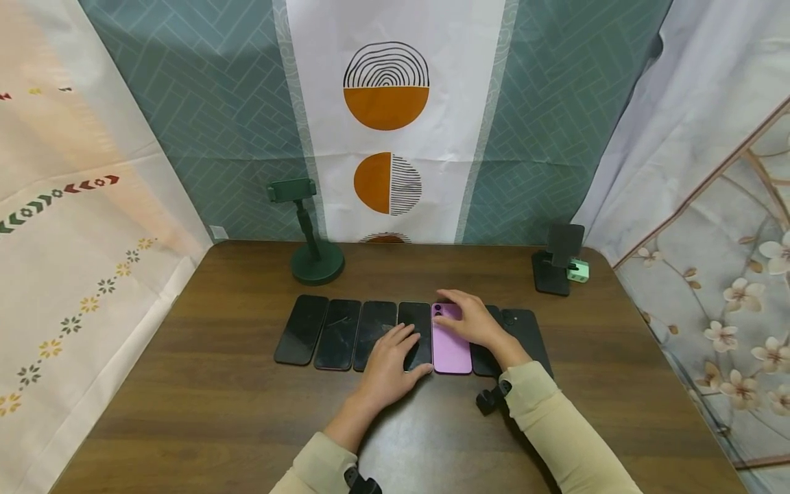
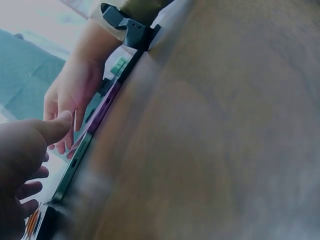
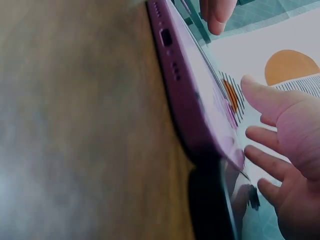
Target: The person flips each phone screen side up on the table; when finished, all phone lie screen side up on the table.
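Several phones lie side by side in a row across the table. My left hand [image 1: 387,367] is over the third and fourth phones from the left, both dark; the fourth dark phone [image 1: 421,355] shows past its fingers. In the left wrist view that hand's thumb and fingers are spread. My right hand [image 1: 472,320] reaches over the top of the purple phone [image 1: 452,353], whose camera end faces up. The right wrist view shows its fingers spread near the purple phone [image 3: 192,107]. Whether either hand touches a phone I cannot tell.
Three more dark phones, such as the leftmost phone [image 1: 301,329], fill the left of the row. A black phone [image 1: 524,328] ends it at right, partly under my forearm. Behind stand a green phone stand [image 1: 317,263] and a black stand [image 1: 551,274] beside a small green block [image 1: 578,270].
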The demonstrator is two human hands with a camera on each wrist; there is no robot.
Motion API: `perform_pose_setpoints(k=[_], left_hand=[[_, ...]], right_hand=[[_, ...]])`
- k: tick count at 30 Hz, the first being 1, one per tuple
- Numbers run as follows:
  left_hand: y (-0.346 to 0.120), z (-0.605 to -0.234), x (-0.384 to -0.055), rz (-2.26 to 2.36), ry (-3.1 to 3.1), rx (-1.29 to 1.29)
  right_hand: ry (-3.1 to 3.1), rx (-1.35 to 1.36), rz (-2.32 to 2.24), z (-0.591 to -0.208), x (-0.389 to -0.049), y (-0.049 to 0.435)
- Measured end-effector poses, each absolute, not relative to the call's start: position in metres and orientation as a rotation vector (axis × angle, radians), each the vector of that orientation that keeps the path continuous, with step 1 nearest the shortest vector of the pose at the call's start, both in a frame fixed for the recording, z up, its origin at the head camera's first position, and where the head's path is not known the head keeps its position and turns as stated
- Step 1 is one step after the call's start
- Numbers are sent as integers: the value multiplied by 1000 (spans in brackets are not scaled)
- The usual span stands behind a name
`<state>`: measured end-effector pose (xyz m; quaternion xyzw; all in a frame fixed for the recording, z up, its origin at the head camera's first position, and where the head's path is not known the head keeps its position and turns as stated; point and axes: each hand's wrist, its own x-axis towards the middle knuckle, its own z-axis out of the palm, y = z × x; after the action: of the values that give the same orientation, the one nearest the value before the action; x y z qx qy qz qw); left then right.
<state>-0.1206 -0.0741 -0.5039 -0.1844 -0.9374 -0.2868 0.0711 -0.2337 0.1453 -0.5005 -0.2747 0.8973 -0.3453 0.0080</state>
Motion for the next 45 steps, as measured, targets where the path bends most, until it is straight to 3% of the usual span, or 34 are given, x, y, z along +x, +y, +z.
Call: perform_pose_setpoints(k=[45], left_hand=[[-21,-513,-128,-655,-2821,-716]], right_hand=[[2810,-835,-935,-502,-229,192]])
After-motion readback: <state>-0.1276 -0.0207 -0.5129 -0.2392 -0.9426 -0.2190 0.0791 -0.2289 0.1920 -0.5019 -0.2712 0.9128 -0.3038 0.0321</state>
